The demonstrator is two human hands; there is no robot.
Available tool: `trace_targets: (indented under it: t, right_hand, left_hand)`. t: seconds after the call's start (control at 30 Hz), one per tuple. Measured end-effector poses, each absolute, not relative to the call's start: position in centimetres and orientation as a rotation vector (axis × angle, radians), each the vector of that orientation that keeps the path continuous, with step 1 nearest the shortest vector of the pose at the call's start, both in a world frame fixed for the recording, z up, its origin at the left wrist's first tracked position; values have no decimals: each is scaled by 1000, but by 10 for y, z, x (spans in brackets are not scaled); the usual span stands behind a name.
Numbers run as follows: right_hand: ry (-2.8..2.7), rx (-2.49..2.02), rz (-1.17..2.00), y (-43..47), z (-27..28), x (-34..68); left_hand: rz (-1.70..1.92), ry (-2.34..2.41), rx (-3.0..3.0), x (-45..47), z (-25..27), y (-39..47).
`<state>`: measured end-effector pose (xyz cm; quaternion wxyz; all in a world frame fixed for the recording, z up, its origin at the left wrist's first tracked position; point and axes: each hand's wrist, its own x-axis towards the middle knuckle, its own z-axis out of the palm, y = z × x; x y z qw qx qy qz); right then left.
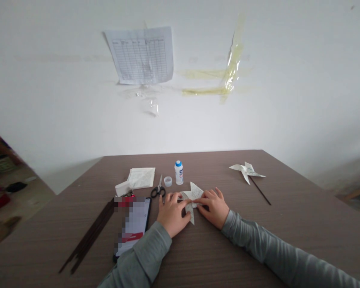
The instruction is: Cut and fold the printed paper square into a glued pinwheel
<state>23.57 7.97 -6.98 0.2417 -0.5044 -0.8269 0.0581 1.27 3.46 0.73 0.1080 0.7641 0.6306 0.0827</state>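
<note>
A pinwheel of printed paper (195, 191) lies on the table between my hands, with its pointed blades spreading out from under my fingers. My left hand (172, 216) holds it from the left, thumb and index finger at its near blade and middle. From the right, my right hand (214, 208) pinches and presses near its centre. My index fingertips nearly meet there, and they hide the middle of the paper. Just beyond stands a white glue bottle (179, 176) with a blue top. Black-handled scissors (158, 191) lie past my left fingers, beside a small translucent round cap or ring (168, 181).
Another paper pinwheel (245, 170) on a dark stick lies at the right. Left are folded papers (144, 176), a small white block (123, 188), a bundle of dark sticks (91, 236) and a phone (139, 220) near my left forearm. A wall borders the brown table's far edge (210, 152).
</note>
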Motion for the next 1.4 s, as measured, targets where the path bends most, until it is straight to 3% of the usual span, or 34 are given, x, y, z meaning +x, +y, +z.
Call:
trace_targets:
  t: [0.27, 0.73, 1.4]
  right_hand:
    - [-2250, -1343, 98, 84, -79, 234]
    - [-2201, -1438, 318, 88, -75, 238]
    - [-2229, -1422, 273, 87, -76, 235]
  left_hand:
    - [263, 1833, 2253, 8, 4, 37]
    - [269, 1871, 2275, 11, -1, 37]
    - [254, 1873, 2261, 8, -2, 37]
